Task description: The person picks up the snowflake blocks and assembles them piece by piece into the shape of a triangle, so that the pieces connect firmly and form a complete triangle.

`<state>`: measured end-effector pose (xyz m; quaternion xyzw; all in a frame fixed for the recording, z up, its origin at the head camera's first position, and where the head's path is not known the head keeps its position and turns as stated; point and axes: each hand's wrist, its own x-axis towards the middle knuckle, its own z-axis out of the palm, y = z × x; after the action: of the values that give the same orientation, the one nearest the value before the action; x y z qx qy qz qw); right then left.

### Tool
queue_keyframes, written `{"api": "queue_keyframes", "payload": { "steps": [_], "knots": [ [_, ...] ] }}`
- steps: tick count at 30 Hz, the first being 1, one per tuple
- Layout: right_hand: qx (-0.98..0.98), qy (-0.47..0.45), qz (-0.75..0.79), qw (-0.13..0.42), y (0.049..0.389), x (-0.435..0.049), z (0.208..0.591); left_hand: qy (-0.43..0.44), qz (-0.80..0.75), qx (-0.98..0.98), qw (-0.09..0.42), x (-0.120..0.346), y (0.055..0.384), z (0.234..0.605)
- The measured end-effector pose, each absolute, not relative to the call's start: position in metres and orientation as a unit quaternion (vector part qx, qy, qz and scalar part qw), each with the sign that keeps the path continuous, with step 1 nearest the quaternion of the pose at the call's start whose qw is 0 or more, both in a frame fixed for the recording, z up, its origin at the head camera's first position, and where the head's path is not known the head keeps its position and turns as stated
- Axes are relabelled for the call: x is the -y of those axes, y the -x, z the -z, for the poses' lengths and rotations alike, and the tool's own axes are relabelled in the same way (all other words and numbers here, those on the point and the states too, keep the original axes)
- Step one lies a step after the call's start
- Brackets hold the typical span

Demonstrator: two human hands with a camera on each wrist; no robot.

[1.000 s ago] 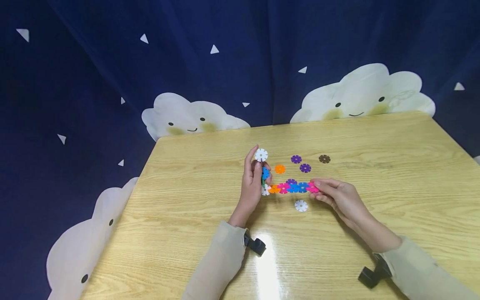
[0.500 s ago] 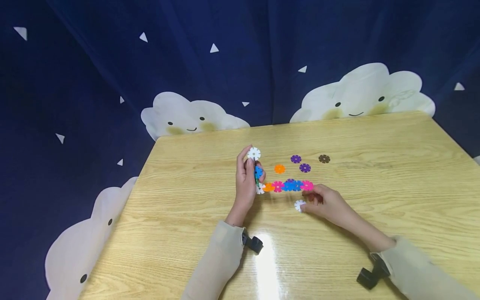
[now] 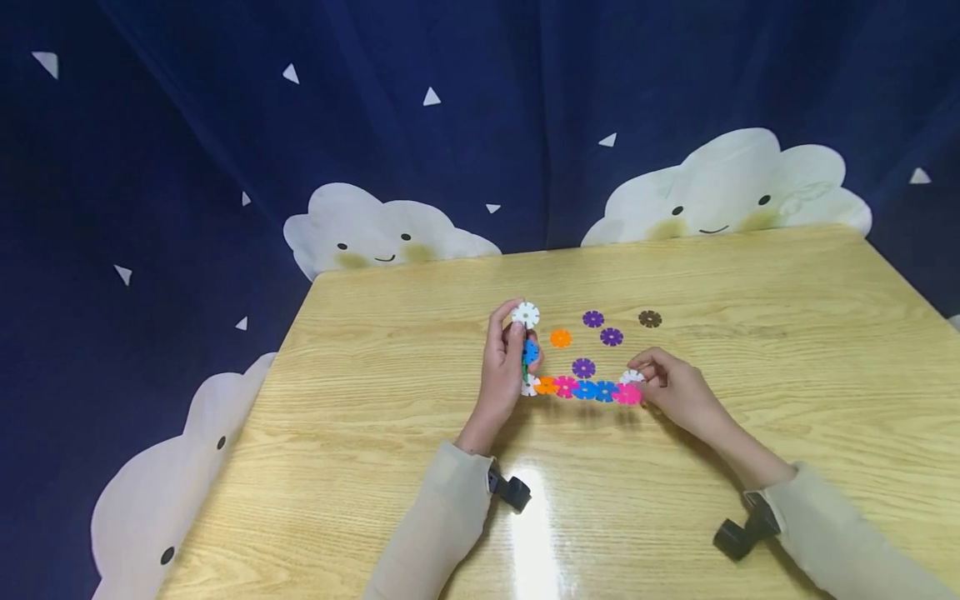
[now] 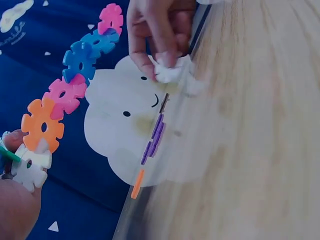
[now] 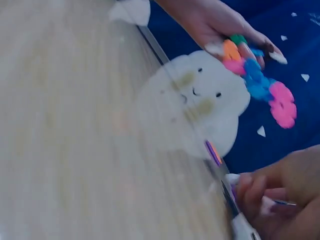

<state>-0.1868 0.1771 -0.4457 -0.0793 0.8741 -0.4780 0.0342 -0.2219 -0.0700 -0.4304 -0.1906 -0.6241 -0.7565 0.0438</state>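
Observation:
My left hand [image 3: 501, 371] grips a chain of interlocking snowflake discs [image 3: 585, 389] above the table. One branch holds a white disc [image 3: 526, 315] at its top, with blue and green discs below, partly hidden by the fingers. From the lower white disc a row runs right through orange [image 4: 43, 126], pink and blue to a pink disc [image 3: 627, 394] at the free end. My right hand [image 3: 678, 392] pinches a loose white snowflake disc [image 3: 632, 377] just behind that pink end. In the left wrist view this white disc [image 4: 169, 73] is apart from the chain.
On the wooden table [image 3: 337, 400] behind the chain lie an orange disc [image 3: 561, 338], several purple discs [image 3: 611, 337] and a brown disc [image 3: 650, 319]. A dark blue curtain [image 3: 450, 150] with printed clouds stands along the table's far edge.
My right hand let go of the chain's pink end, took the white disc off the table and raised it behind that end. The left hand shifted left, then back right, still holding the chain.

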Motion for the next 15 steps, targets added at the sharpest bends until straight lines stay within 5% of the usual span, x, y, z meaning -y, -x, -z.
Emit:
{"api": "queue_keyframes", "payload": {
  "steps": [15],
  "knots": [
    [-0.621,0.006,0.780,0.078,0.187,-0.154,0.401,0.215,0.699,0.682,-0.008,0.057,0.214,0.430]
  ]
}}
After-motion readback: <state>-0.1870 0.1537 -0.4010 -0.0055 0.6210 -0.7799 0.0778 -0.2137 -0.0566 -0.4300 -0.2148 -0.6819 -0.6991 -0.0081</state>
